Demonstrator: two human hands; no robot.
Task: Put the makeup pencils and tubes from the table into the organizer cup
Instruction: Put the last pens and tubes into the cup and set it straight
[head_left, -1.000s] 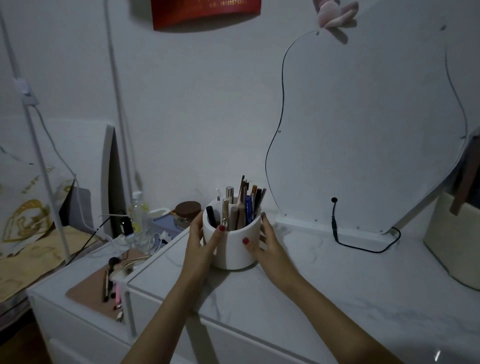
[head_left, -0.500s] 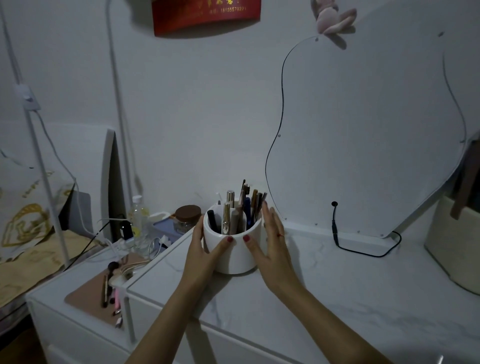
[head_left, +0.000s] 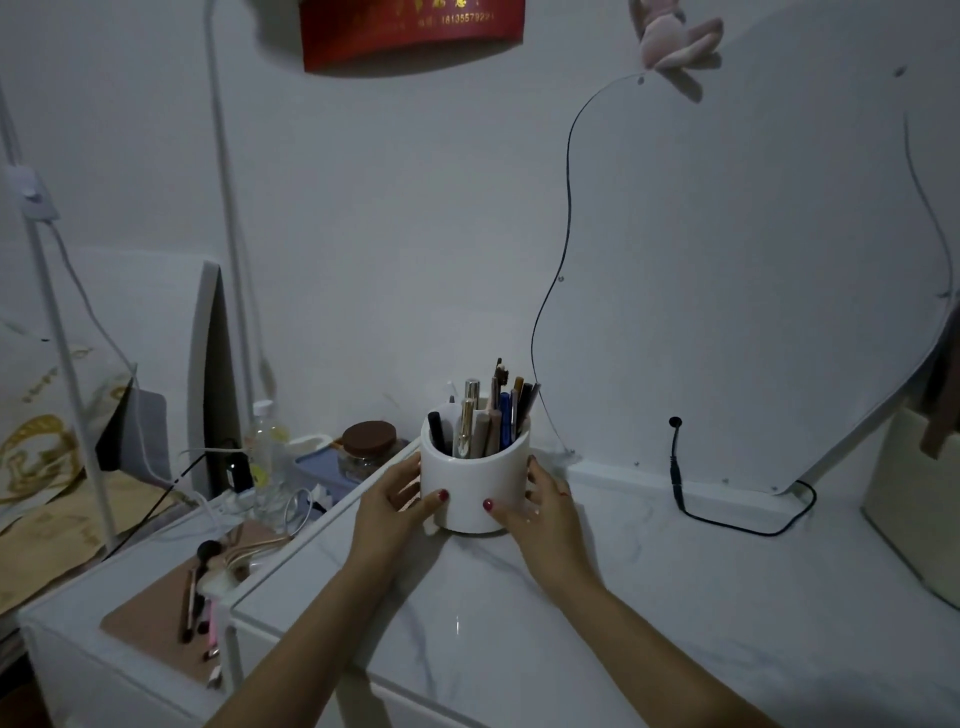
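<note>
Both hands on organizer cup

Left hand (head_left: 395, 501) and right hand (head_left: 540, 512) clasp the white organizer cup (head_left: 474, 486) from either side, centre frame, standing on marble table (head_left: 649, 597). Pencils and tubes (head_left: 488, 415) stand upright inside; mirror (head_left: 753, 260) just behind

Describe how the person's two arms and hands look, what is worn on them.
Both forearms are bare, with no sleeves, watch or bracelets in view. The left hand and right hand have dark red polish on their thumbnails. No gloves; no rings can be made out.
</note>
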